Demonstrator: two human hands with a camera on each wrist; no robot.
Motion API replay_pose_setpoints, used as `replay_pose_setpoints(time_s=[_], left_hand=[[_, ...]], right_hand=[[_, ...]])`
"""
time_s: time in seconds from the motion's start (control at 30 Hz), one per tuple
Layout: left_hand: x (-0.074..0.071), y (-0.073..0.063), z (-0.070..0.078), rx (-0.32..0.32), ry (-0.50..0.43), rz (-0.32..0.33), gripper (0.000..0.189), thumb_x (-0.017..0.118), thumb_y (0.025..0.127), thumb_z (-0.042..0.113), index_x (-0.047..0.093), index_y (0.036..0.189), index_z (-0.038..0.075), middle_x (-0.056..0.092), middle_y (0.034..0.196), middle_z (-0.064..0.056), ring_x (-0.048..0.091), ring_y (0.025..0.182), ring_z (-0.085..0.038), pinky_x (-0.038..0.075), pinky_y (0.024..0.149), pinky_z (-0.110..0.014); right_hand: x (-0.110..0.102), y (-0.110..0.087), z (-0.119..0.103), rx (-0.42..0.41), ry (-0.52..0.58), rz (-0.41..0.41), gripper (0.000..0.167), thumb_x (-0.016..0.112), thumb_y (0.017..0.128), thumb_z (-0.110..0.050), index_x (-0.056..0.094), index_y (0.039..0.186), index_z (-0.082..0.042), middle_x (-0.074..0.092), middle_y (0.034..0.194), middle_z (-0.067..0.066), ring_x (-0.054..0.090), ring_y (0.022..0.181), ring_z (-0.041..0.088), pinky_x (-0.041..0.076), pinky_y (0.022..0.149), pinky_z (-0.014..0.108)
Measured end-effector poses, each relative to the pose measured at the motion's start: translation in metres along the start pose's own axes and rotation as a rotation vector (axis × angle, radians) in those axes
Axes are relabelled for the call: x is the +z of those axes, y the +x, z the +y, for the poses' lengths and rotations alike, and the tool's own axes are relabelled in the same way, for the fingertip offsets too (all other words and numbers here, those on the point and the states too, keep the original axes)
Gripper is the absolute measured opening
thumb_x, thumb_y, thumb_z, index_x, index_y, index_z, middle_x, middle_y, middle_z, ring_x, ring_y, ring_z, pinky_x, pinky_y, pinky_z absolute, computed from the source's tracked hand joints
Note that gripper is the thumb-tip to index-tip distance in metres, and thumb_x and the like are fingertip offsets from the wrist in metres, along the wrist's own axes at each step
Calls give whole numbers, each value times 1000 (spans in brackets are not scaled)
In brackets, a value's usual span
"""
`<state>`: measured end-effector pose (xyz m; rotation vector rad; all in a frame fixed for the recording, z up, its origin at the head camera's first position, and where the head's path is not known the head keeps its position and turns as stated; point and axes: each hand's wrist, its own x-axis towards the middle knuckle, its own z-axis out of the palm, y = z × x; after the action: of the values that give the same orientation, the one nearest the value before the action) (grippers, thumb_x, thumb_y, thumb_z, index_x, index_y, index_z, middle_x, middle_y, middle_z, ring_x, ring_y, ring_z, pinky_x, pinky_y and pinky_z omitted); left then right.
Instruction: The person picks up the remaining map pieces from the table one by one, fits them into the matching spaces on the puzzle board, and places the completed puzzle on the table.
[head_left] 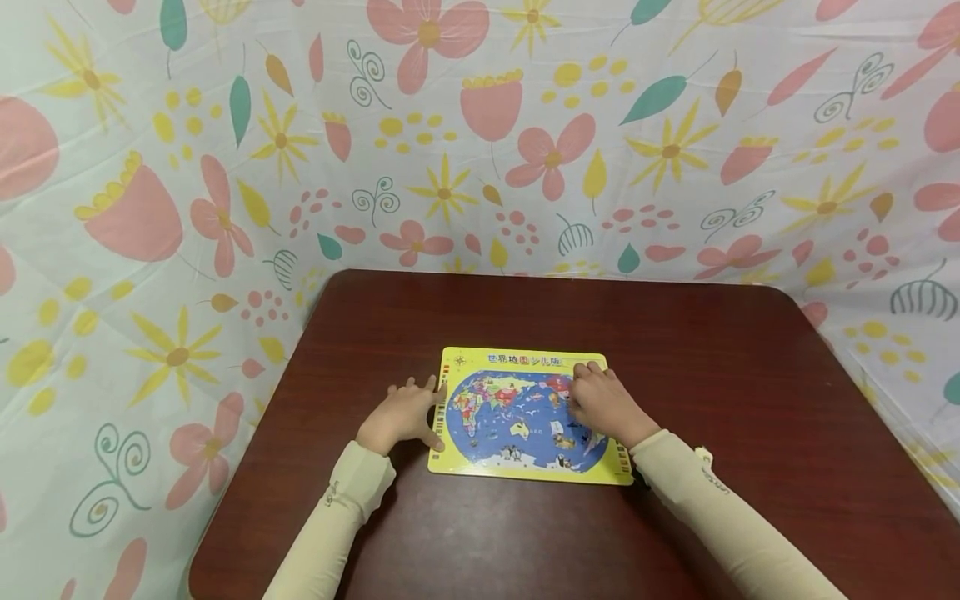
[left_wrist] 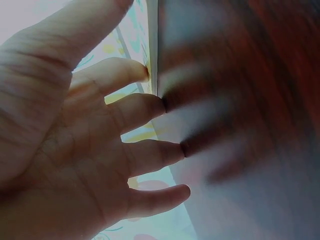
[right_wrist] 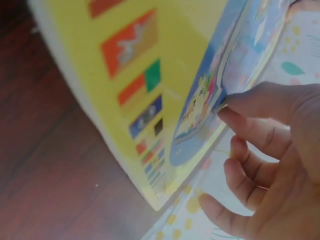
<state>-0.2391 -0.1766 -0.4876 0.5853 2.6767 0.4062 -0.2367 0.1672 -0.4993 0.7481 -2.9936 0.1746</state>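
A yellow-bordered world map puzzle board [head_left: 532, 476] with a blue map lies on the dark wood table. My left hand [head_left: 405, 414] is at the board's left edge, fingers spread, the thumb over its border. In the left wrist view the fingers [left_wrist: 150, 152] are nearly straight, some tips touching the table. My right hand [head_left: 606, 406] is over the right part of the map. Seen from the right wrist, its thumb and forefinger [right_wrist: 260, 100] pinch a small blue puzzle piece [right_wrist: 219, 105] at the map's surface; the other fingers are loosely curled. Most of the piece is hidden.
The reddish-brown table [head_left: 720, 358] has rounded corners and stretches out around the board. A white curtain with pink, yellow and green flowers [head_left: 555, 158] hangs behind it and along the sides. Small flags [right_wrist: 145, 117] line the board's right border.
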Motion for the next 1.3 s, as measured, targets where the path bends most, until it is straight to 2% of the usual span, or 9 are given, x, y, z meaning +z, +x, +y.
replay_pose_setpoints(time_s=[0.1, 0.2, 0.4, 0.67, 0.83, 1.07, 1.17, 1.3], left_hand=[[0, 1, 2, 3, 3, -6, 95, 93, 72, 35, 49, 151, 10, 30, 160, -23, 26, 142, -57, 25, 109, -71], [0, 2, 3, 7, 14, -13, 96, 93, 72, 36, 47, 153, 11, 30, 160, -23, 26, 143, -57, 25, 110, -71], [1, 4, 5, 18, 30, -23, 96, 92, 72, 38, 47, 153, 11, 30, 161, -22, 26, 142, -57, 25, 109, -71], [2, 5, 6, 11, 35, -34, 97, 91, 73, 40, 46, 154, 12, 29, 161, -22, 25, 144, -55, 25, 110, -70], [3, 5, 6, 7, 34, -38, 98, 91, 73, 40, 45, 154, 12, 28, 161, -22, 25, 143, -56, 22, 110, -72], [1, 0, 6, -13, 31, -28, 98, 92, 72, 38, 46, 153, 9, 29, 160, -25, 24, 142, -58, 12, 107, -79], [-1, -1, 6, -13, 28, -34, 97, 92, 73, 37, 45, 154, 9, 28, 160, -26, 24, 142, -59, 10, 107, -80], [-3, 0, 8, -8, 38, -47, 97, 92, 73, 36, 45, 153, 8, 27, 160, -27, 25, 141, -60, 9, 104, -82]], right_hand=[[0, -3, 0, -4, 2, 34, 26, 72, 88, -2, 64, 65, -12, 55, 84, 6, 44, 76, 25, 42, 68, 45], [-1, -7, 1, -11, 9, 55, 20, 75, 88, -2, 70, 70, -10, 58, 85, 6, 47, 77, 24, 43, 69, 45], [-5, -16, 8, -39, 38, 40, 8, 78, 87, -2, 81, 83, -9, 60, 85, 3, 47, 79, 22, 40, 71, 44], [-9, -33, 25, -60, 37, -33, 25, 70, 90, 2, 83, 104, -14, 56, 87, 2, 41, 78, 19, 36, 72, 43], [-12, -45, 39, -97, 19, 5, 27, 66, 94, 3, 81, 110, -13, 54, 86, 1, 41, 76, 18, 36, 70, 39], [-20, -62, 57, -117, 6, 57, 26, 70, 88, 6, 81, 106, -9, 56, 85, 1, 49, 76, 17, 37, 65, 34], [-22, -69, 63, -112, 5, 71, 26, 70, 87, 5, 80, 108, -8, 57, 86, 1, 52, 77, 18, 39, 63, 36], [-25, -79, 66, -96, 2, 68, 33, 72, 85, 2, 74, 118, -4, 60, 91, 5, 57, 81, 24, 47, 66, 43]])
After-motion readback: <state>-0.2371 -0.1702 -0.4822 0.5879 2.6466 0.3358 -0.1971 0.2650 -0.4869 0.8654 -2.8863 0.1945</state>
